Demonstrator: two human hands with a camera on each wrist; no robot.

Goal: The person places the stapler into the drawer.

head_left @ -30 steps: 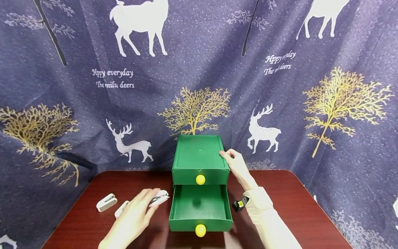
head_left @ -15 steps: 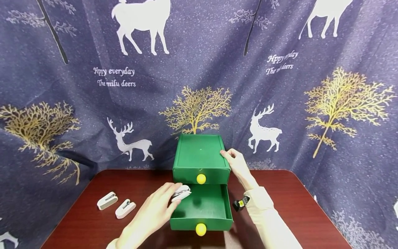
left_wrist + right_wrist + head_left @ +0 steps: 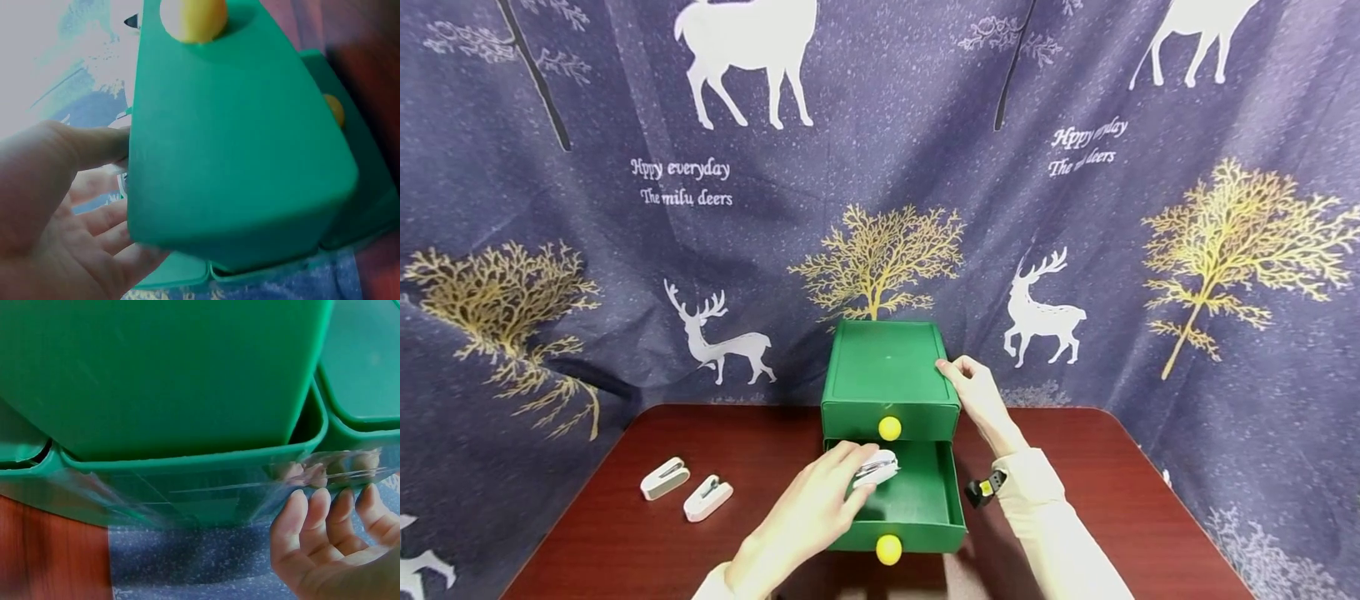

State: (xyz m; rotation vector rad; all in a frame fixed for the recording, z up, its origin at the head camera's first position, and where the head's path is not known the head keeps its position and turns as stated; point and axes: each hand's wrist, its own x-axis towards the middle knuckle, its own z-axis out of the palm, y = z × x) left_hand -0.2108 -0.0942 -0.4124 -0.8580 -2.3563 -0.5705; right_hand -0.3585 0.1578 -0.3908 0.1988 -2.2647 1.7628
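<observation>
Your left hand [image 3: 816, 504], gripping a white stapler [image 3: 880, 468], has moved from beside the open lower drawer [image 3: 931, 538] to within its outline; contact with the drawer floor cannot be confirmed. Your right hand [image 3: 976, 396] keeps its hold on the cabinet's [image 3: 887, 367] top right edge. Set-down appears to be the outstanding step.

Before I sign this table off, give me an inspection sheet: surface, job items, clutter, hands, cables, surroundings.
Surface: reddish-brown table.
Job items: held stapler, white, over or inside the pulled-out lower drawer of the green cabinet; exact height unclear.
Clutter: outer stapler and inner stapler, both white, lie apart on the table's left side.
Hands: left hand pinches the held stapler; right hand touches the cabinet's right side near the top edge.
Cables: nothing seen.
Surroundings: patterned blue cloth hangs behind the table.
</observation>
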